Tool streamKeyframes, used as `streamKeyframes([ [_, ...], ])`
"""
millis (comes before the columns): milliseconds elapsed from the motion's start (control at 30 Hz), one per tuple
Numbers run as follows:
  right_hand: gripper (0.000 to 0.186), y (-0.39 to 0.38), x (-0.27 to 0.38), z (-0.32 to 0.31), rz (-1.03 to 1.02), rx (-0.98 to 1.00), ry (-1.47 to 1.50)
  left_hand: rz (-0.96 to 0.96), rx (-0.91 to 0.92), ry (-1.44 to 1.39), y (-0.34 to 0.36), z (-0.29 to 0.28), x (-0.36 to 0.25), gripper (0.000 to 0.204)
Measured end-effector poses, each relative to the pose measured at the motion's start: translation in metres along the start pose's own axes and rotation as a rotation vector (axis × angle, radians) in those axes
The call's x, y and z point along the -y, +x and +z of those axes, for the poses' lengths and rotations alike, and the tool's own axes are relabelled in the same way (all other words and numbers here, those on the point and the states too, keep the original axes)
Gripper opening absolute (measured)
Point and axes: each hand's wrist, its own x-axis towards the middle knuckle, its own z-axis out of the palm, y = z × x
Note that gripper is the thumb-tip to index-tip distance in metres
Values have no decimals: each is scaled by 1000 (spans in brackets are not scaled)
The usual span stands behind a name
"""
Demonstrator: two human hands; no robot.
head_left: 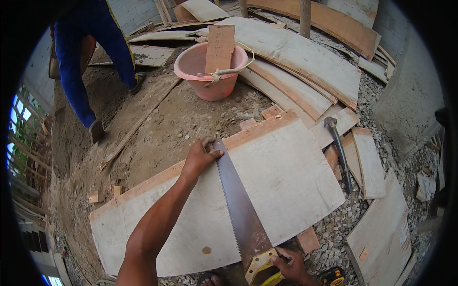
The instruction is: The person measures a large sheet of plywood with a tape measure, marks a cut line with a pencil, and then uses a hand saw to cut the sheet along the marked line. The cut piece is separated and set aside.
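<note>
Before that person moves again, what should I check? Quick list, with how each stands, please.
1. Right hand touching the handle of the handsaw: ok.
2. Left hand clear of the handsaw's toothed edge: not ok; thumb crosses it near the tip.
3. Hammer off the plywood board: ok, lying to its right.
4. Co-worker away from the board: ok, at upper left.
5. Toes clear of the board: cannot tell.

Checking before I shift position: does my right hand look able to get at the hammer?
Probably yes: nothing covers the hammer, right of the large pale board. But your right hand is at the saw handle, and would likely have to leave it first.
</note>
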Motion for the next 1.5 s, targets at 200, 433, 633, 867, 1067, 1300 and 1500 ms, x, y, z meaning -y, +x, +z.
streamKeyframes([
  [200,31,-6,-11,2,-47,-100,-174,37,-22,-47,-1,2,3,57],
  [433,31,-5,-7,3,-33,-111,-217,73,-32,-17,-5,5,3,55],
  [633,36,-3,-6,8,10,-86,36,68,-40,317,-13,9,-4,53],
  [867,41,-6,-4,6,9,-80,41,227,95,716,-61,10,-11,76],
  [1067,37,-1,-3,9,-26,-116,21,199,312,745,-98,6,-26,95],
  [1300,39,-4,51,-18,229,-288,93,131,319,714,-96,7,-35,99],
  [1500,59,72,118,-54,-227,-226,78,89,324,726,-97,7,-41,97],
])
